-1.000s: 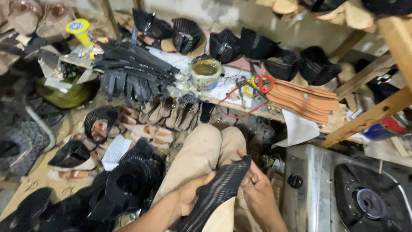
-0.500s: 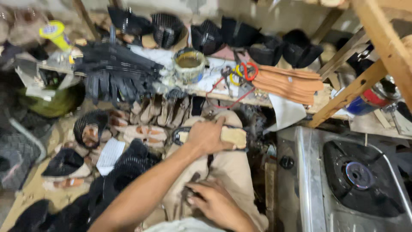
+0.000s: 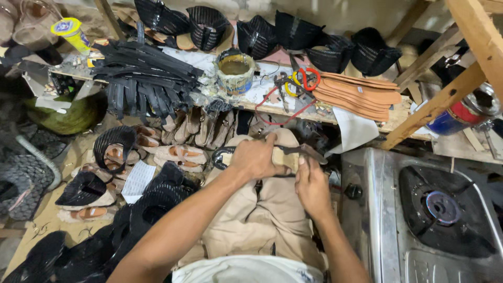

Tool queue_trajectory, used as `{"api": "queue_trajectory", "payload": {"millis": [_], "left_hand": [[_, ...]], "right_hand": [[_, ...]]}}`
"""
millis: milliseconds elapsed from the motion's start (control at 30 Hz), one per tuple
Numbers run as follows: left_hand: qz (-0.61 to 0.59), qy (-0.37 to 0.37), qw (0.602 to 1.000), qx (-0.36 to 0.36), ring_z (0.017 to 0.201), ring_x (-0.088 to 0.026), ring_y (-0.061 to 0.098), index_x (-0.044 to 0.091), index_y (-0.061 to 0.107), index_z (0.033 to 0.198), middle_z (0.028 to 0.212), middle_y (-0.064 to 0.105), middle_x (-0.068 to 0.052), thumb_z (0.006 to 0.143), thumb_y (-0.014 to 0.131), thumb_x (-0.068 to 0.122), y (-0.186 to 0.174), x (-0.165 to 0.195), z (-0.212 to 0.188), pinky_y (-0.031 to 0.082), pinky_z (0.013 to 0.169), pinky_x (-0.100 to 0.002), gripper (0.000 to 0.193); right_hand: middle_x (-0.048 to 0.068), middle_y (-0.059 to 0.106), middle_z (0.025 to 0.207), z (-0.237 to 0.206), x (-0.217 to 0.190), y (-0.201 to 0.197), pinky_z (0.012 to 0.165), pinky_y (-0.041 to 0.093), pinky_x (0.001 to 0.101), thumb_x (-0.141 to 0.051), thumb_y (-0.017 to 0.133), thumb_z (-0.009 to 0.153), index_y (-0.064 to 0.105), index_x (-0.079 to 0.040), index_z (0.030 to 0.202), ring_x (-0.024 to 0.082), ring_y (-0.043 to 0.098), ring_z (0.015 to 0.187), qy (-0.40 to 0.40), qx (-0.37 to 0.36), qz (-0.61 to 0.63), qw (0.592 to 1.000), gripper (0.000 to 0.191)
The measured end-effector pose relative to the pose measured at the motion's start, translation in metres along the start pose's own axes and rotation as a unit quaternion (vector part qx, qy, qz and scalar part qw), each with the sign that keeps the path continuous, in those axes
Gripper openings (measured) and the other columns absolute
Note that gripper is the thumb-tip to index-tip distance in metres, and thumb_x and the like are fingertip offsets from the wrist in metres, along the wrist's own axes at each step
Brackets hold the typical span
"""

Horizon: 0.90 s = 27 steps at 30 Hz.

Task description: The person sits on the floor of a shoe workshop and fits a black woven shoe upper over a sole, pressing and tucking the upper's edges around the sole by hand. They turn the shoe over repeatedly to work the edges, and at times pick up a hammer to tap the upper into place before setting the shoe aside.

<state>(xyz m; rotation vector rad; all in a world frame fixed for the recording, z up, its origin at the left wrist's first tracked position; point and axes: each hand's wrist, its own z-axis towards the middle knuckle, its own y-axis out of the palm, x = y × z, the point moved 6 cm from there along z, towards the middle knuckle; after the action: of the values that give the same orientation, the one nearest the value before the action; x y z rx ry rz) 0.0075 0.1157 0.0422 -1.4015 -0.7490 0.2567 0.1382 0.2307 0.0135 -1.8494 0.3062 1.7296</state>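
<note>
The person is sitting with both hands working over the knees. The left hand [image 3: 255, 157] is lying across a tan sole [image 3: 285, 157], fingers curled down and gripping it, thumb pointing up toward the bench [image 3: 398, 118]. The right hand [image 3: 312, 184] is pinching the sole's right end from below, fingertips closing on it just beside a black strap [image 3: 309, 152] that is running over the sole's top edge. The sole is resting on the beige trousers [image 3: 262, 220], near the knees and in front of the bench.

On the bench, a stack of tan insoles [image 3: 356, 94] is lying to the right, with scissors [image 3: 298, 79] with red and yellow handles just beside it and a glue tin [image 3: 235, 69] to their left. A heap of black strips [image 3: 144, 78] is covering the left part, and a yellow can [image 3: 72, 32] is standing further left. Black woven uppers [image 3: 293, 36] are lining the back edge.

On the floor, sandals [image 3: 178, 154] with tan footbeds are lying in a loose group to the left of the knees, and more black uppers [image 3: 157, 204] are piling up near the left forearm. A gas stove [image 3: 440, 209] is sitting to the right, close to the right arm.
</note>
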Motion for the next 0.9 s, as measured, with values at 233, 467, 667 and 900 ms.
{"api": "queue_trajectory", "payload": {"millis": [233,467,667,900], "left_hand": [[-0.097,0.069,0.987,-0.105,0.115,-0.036,0.067,0.006,0.061,0.136,0.125,0.069,-0.021,0.079,0.074,0.054,0.025,-0.027,0.046,0.052,0.097,-0.045,0.075],[-0.114,0.019,0.986,-0.118,0.112,-0.034,0.069,0.012,0.072,0.123,0.120,0.072,-0.017,0.079,0.076,0.052,0.041,-0.043,0.065,0.053,0.095,-0.043,0.059],[-0.107,-0.009,0.991,-0.078,0.107,-0.035,0.069,0.017,0.073,0.121,0.113,0.074,-0.017,0.077,0.079,0.053,0.022,-0.025,0.029,0.053,0.093,-0.045,0.057],[-0.096,0.004,0.995,0.007,0.098,-0.037,0.071,0.021,0.073,0.122,0.101,0.076,-0.017,0.076,0.079,0.056,0.004,-0.021,0.000,0.054,0.087,-0.048,0.058]], "right_hand": [[0.004,0.057,0.069,-0.014,-0.015,-0.051,0.044,0.051,0.0306,-0.027,0.045,0.108,0.055,-0.002,0.114,0.014,0.056,0.051,-0.031,0.071,0.082,0.994,0.028],[0.007,0.054,0.068,-0.062,-0.010,-0.010,0.052,0.047,0.0340,-0.026,0.047,0.108,0.058,-0.006,0.121,0.016,0.053,0.058,-0.110,0.117,-0.051,0.986,0.027],[0.009,0.058,0.059,-0.033,-0.009,-0.039,0.046,0.048,0.0358,-0.028,0.043,0.112,0.057,0.006,0.098,0.017,0.058,0.047,-0.026,0.154,-0.049,0.987,0.039],[0.012,0.061,0.075,-0.024,-0.017,-0.006,0.054,0.048,0.0314,-0.022,0.048,0.115,0.060,-0.003,0.141,0.018,0.057,0.056,-0.101,0.079,-0.085,0.988,0.034]]}}
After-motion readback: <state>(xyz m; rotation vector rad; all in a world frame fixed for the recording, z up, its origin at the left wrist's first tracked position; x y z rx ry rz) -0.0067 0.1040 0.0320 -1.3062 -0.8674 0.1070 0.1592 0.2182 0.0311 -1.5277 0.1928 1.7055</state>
